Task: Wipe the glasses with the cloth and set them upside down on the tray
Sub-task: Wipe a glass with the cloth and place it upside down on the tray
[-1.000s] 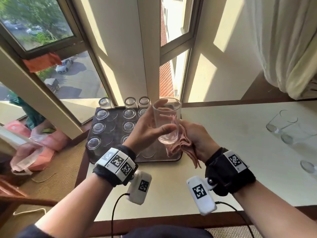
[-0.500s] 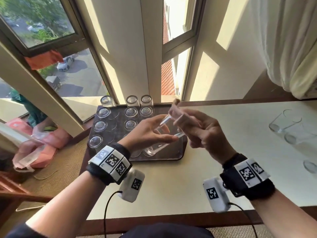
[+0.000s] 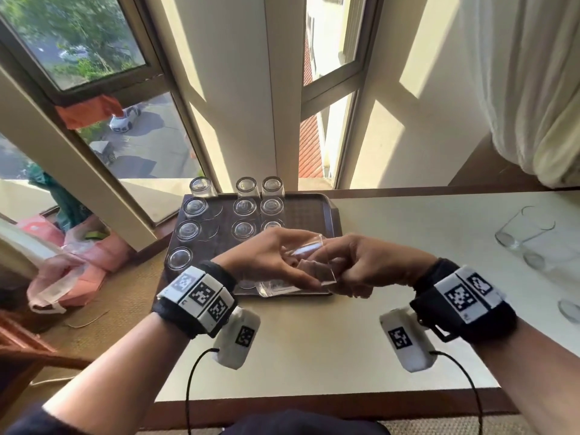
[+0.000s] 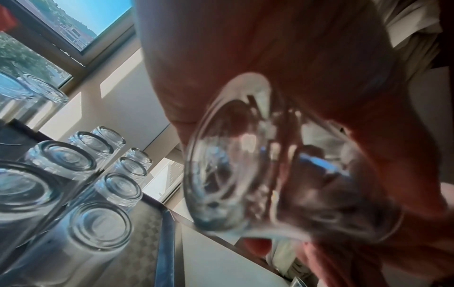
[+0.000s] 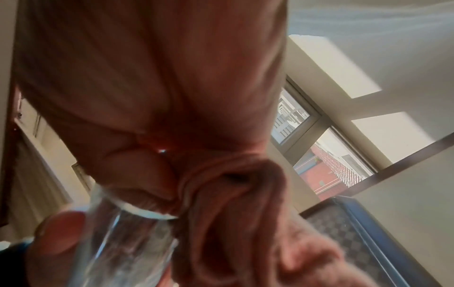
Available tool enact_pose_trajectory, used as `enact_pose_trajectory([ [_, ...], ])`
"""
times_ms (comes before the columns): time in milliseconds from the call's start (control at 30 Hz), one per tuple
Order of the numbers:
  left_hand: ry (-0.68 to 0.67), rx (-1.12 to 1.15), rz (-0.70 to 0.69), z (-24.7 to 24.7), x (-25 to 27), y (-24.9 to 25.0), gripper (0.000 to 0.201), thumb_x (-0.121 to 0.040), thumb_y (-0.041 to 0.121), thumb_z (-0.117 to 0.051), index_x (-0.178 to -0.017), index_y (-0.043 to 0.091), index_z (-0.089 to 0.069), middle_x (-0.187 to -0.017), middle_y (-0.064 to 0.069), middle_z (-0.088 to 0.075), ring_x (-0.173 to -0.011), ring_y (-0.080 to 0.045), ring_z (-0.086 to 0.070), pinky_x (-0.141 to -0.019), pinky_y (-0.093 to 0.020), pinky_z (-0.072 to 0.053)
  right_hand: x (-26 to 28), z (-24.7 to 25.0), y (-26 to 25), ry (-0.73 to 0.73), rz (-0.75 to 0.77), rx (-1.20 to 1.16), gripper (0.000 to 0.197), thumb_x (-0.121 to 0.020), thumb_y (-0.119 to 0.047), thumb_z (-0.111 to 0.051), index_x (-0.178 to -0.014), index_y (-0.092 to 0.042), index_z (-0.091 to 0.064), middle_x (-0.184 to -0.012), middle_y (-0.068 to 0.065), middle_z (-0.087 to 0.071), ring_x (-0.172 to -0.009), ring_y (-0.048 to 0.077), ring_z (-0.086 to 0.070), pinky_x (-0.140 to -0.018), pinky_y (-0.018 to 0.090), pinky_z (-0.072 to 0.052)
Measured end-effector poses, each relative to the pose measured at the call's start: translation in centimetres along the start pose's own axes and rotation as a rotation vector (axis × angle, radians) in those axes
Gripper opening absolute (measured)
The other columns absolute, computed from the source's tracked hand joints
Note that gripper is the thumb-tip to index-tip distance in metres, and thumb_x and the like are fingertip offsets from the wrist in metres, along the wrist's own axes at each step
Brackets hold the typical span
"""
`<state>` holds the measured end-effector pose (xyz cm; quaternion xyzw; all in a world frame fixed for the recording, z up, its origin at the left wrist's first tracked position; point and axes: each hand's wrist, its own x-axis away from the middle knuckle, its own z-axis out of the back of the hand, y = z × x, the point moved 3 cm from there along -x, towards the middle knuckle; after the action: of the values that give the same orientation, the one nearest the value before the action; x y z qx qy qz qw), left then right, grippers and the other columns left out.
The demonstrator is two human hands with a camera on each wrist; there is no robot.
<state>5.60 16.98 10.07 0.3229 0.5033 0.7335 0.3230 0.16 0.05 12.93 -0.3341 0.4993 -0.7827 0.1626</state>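
Observation:
My left hand (image 3: 276, 262) grips a clear glass (image 3: 304, 249) that lies on its side just above the tray's near right corner, with its mouth toward my right hand (image 3: 361, 268). That hand pinches a pink cloth (image 3: 314, 271), bunched and pushed into the mouth of the glass. In the right wrist view the cloth (image 5: 233, 213) bulges at the glass's rim (image 5: 147, 211). In the left wrist view the thick base of the glass (image 4: 233, 174) faces the camera. Several glasses (image 3: 244, 207) stand upside down on the dark tray (image 3: 307, 211).
More glasses (image 3: 521, 227) lie and stand on the white table at the far right. The tray's right third (image 3: 301, 215) is bare. A window and pillar rise right behind the tray. Pink bags (image 3: 78, 271) lie on the floor at the left.
The glass has gone from upright to lying on its side and dropped lower toward the tray's front edge. The right hand has moved the cloth from beside the glass into its mouth.

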Motion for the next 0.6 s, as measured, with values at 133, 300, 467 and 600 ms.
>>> enact_pose_trajectory([
  [133, 0.047, 0.158, -0.027, 0.8, 0.5, -0.1, 0.063, -0.064, 0.035, -0.09, -0.121, 0.019, -0.068, -0.111, -0.003, -0.073, -0.105, -0.021, -0.068, -0.092, -0.03, -0.05, 1.5, 2.4, -0.2, 0.447, 0.256, -0.164, 0.031, -0.082, 0.016, -0.067, -0.109, 0.0, -0.064, -0.081, 0.011, -0.072, -0.05, 0.017, -0.064, -0.043, 0.024, -0.051],
  [300, 0.067, 0.228, -0.064, 0.7, 0.4, 0.4, 0.075, -0.066, 0.045, -0.088, -0.123, 0.003, -0.064, -0.106, -0.005, -0.07, -0.097, -0.019, -0.065, -0.084, -0.024, -0.052, 1.2, 0.9, 1.0, 0.737, 0.4, -0.322, 0.02, -0.083, -0.012, -0.074, -0.099, -0.001, -0.072, -0.077, 0.01, -0.069, -0.064, 0.015, -0.064, -0.053, 0.022, -0.051],
  [467, 0.049, 0.175, 0.032, 0.6, 0.3, 0.4, 0.06, -0.067, 0.039, -0.082, -0.112, 0.002, -0.069, -0.094, -0.004, -0.072, -0.086, -0.016, -0.067, -0.077, -0.026, -0.053, 0.2, -1.8, 1.5, 0.198, 0.314, -0.219, 0.046, -0.081, -0.004, -0.071, -0.125, 0.003, -0.058, -0.109, 0.006, -0.067, -0.096, 0.004, -0.066, -0.081, 0.018, -0.051],
  [600, 0.048, 0.203, 0.053, 0.7, -0.4, 1.0, 0.058, -0.065, 0.05, -0.086, -0.105, 0.011, -0.071, -0.091, -0.001, -0.073, -0.085, -0.018, -0.068, -0.073, -0.027, -0.053, -1.3, -2.4, 1.3, 0.558, 0.428, -0.324, 0.036, -0.07, 0.0, -0.078, -0.101, 0.012, -0.067, -0.091, 0.02, -0.068, -0.085, 0.017, -0.066, -0.074, 0.027, -0.057],
])
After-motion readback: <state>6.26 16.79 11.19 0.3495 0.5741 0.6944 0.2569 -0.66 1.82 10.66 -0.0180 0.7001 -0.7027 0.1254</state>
